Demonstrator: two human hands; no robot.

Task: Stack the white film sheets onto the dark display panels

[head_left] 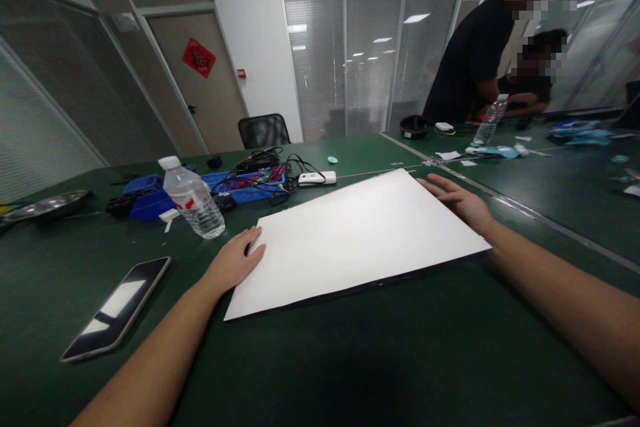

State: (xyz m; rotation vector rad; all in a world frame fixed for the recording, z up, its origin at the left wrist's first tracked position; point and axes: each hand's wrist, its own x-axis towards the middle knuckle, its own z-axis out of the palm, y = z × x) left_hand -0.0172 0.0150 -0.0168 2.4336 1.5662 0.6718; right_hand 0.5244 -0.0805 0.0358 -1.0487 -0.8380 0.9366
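Note:
A large sheet of white paper (357, 237), or a thin stack of it, spans the space between my hands, with a dark shadow under its near and right edges. My left hand (235, 260) holds its left edge, the thumb lying over the top face and the fingers curled along the side. At the right edge is my right hand (463, 203), its fingers stretched out and apart; the paper covers part of it and the thumb is hidden. A black-screened phone (117, 310) lies left of my left forearm, and a clear water bottle (193, 200) stands beyond that hand.
Blue trays (245, 187) with tangled wires sit behind the paper, beside a white device (317, 178). A metal pan (47, 205) is at far left. Another bottle (490, 121) and scraps lie at back right, near two people in dark clothes. A seam strip (530, 213) crosses the green table (380, 360).

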